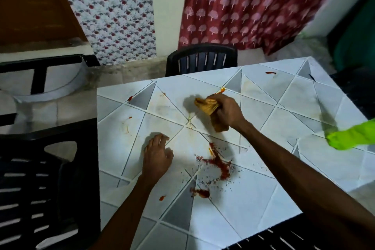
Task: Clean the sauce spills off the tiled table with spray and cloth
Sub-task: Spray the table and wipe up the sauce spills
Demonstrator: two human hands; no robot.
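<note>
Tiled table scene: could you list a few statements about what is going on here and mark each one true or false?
1. The right hand grips a yellow-brown cloth. True.
2. The left hand holds a spray bottle. False: it rests on the tiled table, holding nothing.
3. The big red sauce spill lies nearer the person than the cloth. True.
4. All the sauce has been wiped off. False: the big spill and several small spots remain.
5. A dark chair stands at the table's far edge. True.
</note>
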